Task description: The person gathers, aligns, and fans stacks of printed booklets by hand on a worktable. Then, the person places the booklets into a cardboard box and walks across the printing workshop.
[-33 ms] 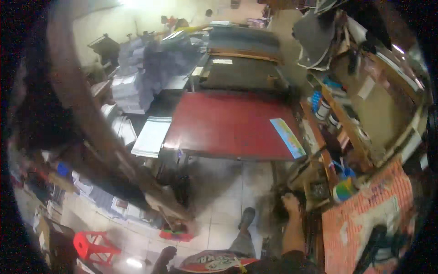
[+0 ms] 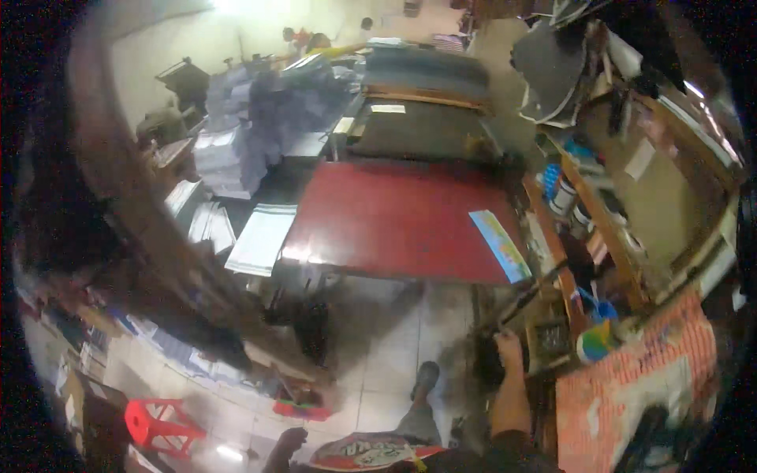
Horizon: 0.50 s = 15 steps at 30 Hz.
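Note:
My right hand [image 2: 509,347] is low on the right, at the near right corner of a red flat-topped table [image 2: 394,221]. Its fingers are bent around something dark by the lower end of a dark bar [image 2: 524,298]; blur and shadow hide what they grip. Down at the lower edge hangs my left hand [image 2: 292,443], a dark shape with loosely bent fingers and nothing visible in it. On the red top's right side lies a blue and yellow printed strip [image 2: 501,246]. A white cloth or sheet with striped ends [image 2: 262,239] lies at its left edge.
Tall stacks of white bundles [image 2: 229,162] stand at the far left. Dark flat tables [image 2: 418,130] continue behind the red one. A wooden shelf [image 2: 607,229] with containers runs along the right. A red plastic stool [image 2: 162,426] is at lower left, an orange-striped sheet [image 2: 599,402] at lower right.
My right hand has shifted slightly right, beside the dark bar's lower end, which has come into clearer view. The view has tilted a little. My left hand hangs in nearly the same place.

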Each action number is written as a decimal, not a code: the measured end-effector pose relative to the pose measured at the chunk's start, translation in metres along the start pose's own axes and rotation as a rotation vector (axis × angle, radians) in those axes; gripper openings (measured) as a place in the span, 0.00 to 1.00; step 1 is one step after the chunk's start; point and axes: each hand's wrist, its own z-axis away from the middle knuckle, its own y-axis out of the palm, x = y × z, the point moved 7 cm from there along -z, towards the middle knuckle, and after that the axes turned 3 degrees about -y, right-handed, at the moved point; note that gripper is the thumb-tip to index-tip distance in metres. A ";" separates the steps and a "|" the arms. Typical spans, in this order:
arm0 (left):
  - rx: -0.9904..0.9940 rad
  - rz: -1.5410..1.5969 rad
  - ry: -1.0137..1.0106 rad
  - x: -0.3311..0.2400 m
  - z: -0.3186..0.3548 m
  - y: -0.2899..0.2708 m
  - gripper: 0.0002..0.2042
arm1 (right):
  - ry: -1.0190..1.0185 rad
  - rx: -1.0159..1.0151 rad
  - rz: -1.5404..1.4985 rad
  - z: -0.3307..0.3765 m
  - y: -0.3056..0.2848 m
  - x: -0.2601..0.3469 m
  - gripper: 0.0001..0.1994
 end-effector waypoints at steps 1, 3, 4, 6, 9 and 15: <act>-0.135 -0.141 -0.083 0.004 -0.010 0.012 0.13 | -0.123 -0.129 0.236 -0.029 -0.011 0.048 0.24; 0.005 -0.339 0.207 -0.027 -0.047 0.077 0.14 | -0.018 -0.055 0.079 -0.113 -0.039 0.064 0.24; -0.019 -0.526 0.160 -0.029 -0.074 0.091 0.15 | -0.115 -0.175 0.234 -0.168 -0.051 0.055 0.23; -0.138 -0.753 0.400 -0.042 -0.099 0.121 0.11 | -0.148 -0.182 0.138 -0.262 -0.043 0.064 0.20; -0.104 -1.299 0.168 -0.065 -0.161 0.175 0.13 | -0.054 -0.192 0.170 -0.376 -0.047 0.035 0.16; -0.122 -1.406 0.379 -0.129 -0.148 0.222 0.20 | 0.162 0.267 -0.014 -0.391 0.035 0.048 0.13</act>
